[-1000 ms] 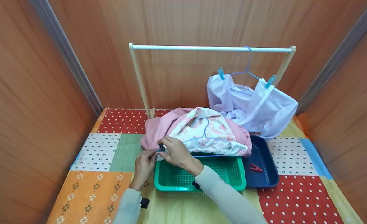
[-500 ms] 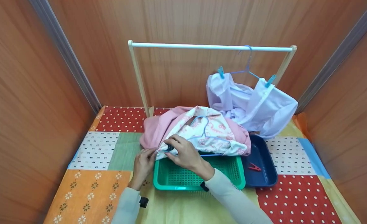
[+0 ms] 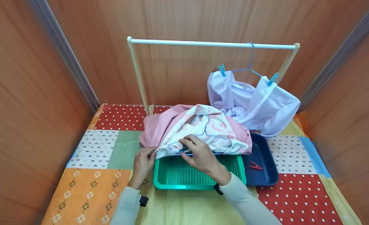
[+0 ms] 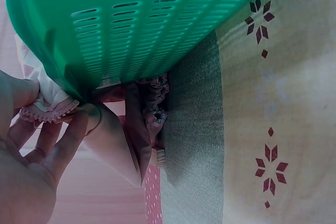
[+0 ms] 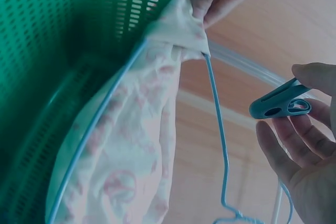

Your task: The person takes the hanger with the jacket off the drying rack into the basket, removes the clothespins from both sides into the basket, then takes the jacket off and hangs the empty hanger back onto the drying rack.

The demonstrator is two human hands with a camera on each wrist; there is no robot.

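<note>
In the right wrist view a teal clothespin (image 5: 275, 100) is pinched between the thumb and fingers of my right hand (image 3: 203, 156), apart from the cloth. My left hand (image 3: 143, 164) pinches the left corner of a white garment with pink print (image 3: 214, 120); its frilled edge (image 4: 50, 113) shows in the left wrist view. A blue hanger (image 5: 218, 124) lies on the garment, and the held corner is folded over the hanger's end. The garment and a pink cloth (image 3: 161, 125) lie heaped over the back of a green basket (image 3: 200, 187).
Behind stands a rack with a white bar (image 3: 187, 42). A pale lilac garment (image 3: 275, 103) hangs there from a hanger with two blue clothespins (image 3: 273, 78). At right, a navy tray (image 3: 270, 178) holds a red clothespin (image 3: 255, 166). A patchwork cloth (image 3: 97, 187) covers the table.
My right hand has moved right with the clothespin, away from the garment's left corner. The left hand keeps its pinch there, and more of the corner now shows.
</note>
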